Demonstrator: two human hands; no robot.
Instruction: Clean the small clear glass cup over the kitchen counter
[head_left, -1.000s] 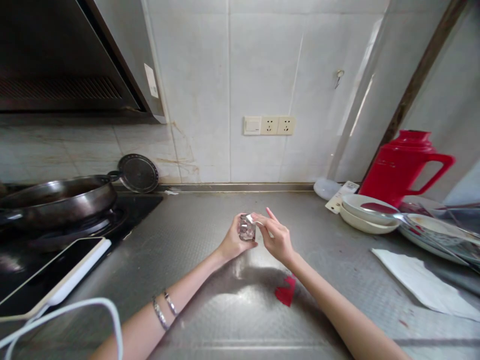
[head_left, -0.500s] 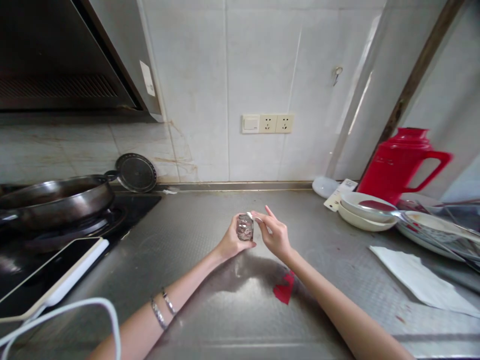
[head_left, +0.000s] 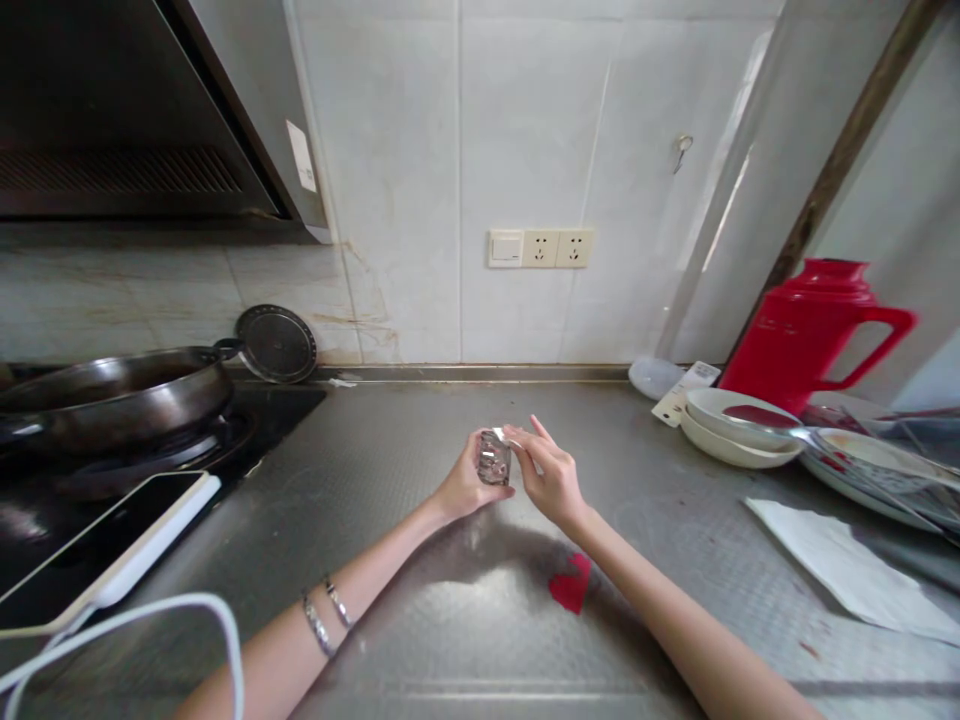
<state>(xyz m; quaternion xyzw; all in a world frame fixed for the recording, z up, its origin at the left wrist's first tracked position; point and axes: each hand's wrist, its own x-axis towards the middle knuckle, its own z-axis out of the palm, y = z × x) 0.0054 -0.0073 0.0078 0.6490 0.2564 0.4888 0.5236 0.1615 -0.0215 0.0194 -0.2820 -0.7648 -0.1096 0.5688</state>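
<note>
Above the middle of the steel countertop (head_left: 390, 440), my left hand (head_left: 466, 484) is wrapped round a small clear glass jar (head_left: 493, 462); what is inside it is too small to make out. My right hand (head_left: 551, 478) meets it at the upper right, thumb and fingers pinched on a small white piece (head_left: 500, 435) at the jar's top. Whether that piece is paper or tissue I cannot tell. A torn red scrap (head_left: 571, 583) lies on the counter below my right wrist.
Left, a steel pan (head_left: 120, 395) stands on the black stove, with a phone (head_left: 97, 560) and white cable (head_left: 187, 602) nearer me. Right are a red thermos (head_left: 806, 325), stacked bowls (head_left: 739, 455), plates with utensils (head_left: 862, 470) and a white napkin (head_left: 840, 570).
My right fingers have shifted slightly over the jar's top with the white piece. My left hand keeps its hold on the jar. The whole view has moved a little.
</note>
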